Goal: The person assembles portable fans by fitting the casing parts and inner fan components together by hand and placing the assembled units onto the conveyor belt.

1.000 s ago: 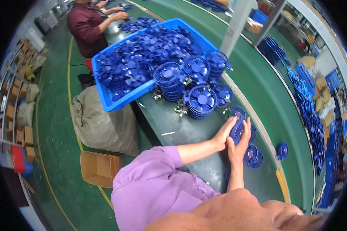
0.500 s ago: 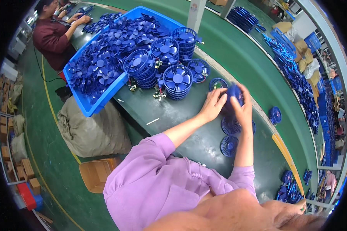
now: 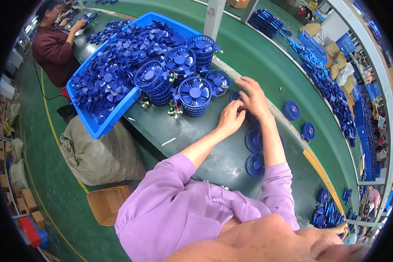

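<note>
Over the dark green bench my hands come close together, the fingers of one nearly meeting the other. My left hand (image 3: 230, 117) has bent fingers closed at the near edge of a round blue fan housing (image 3: 235, 96), which is partly covered. Above that same part, my right hand (image 3: 254, 99) has its fingers stretched and spread, with nothing seen in them. Flat round blue fan grilles (image 3: 254, 165) lie below my wrists, some hidden by my right forearm. To the left stand stacked blue fan housings (image 3: 195, 98) with blades inside and small wired circuit boards hanging out.
A large blue bin (image 3: 101, 130) heaped with blue fan blades stands at the left. The green conveyor belt (image 3: 275, 78) beyond carries two round blue fan parts (image 3: 291, 110). A co-worker (image 3: 52, 50) works at far left, a sack (image 3: 102, 150) and cardboard box (image 3: 107, 203) below.
The blue part held between my hands has left them. Another round part now lies on the belt, and both hands have moved left to the fan housing on the bench.
</note>
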{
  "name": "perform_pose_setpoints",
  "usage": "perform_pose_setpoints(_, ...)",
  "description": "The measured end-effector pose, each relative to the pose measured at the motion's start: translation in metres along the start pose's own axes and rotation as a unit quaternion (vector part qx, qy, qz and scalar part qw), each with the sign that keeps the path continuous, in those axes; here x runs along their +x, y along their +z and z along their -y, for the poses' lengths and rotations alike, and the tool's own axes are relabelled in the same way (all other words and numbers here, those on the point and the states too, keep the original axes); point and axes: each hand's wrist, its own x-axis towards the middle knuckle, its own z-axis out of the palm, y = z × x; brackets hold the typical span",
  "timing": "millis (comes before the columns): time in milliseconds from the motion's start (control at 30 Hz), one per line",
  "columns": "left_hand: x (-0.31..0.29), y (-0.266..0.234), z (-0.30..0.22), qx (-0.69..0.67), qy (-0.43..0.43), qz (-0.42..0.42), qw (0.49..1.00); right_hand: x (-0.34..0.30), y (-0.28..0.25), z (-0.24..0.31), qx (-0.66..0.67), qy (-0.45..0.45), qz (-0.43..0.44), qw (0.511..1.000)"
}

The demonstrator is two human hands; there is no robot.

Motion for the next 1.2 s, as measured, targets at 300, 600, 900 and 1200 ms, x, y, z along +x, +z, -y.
perform_pose_setpoints(300, 0.0, 0.001, 0.001, -0.081, -0.053, -0.043, 0.994, 0.024, 0.009, 0.01, -0.027, -0.092, 0.029, 0.995)
perform_pose_setpoints(600, 0.004, 0.006, -0.002, -0.185, -0.059, -0.072, 0.978, -0.002, -0.054, 0.066, -0.027, -0.011, -0.07, 0.997)
perform_pose_setpoints(900, 0.008, 0.004, -0.011, -0.397, -0.015, 0.007, 0.918, -0.031, -0.036, 0.065, 0.054, 0.007, -0.063, 0.997)
perform_pose_setpoints(1200, 0.007, -0.001, -0.007, -0.294, -0.046, 0.004, 0.955, -0.03, -0.043, 0.063, 0.059, 0.081, -0.086, 0.991)
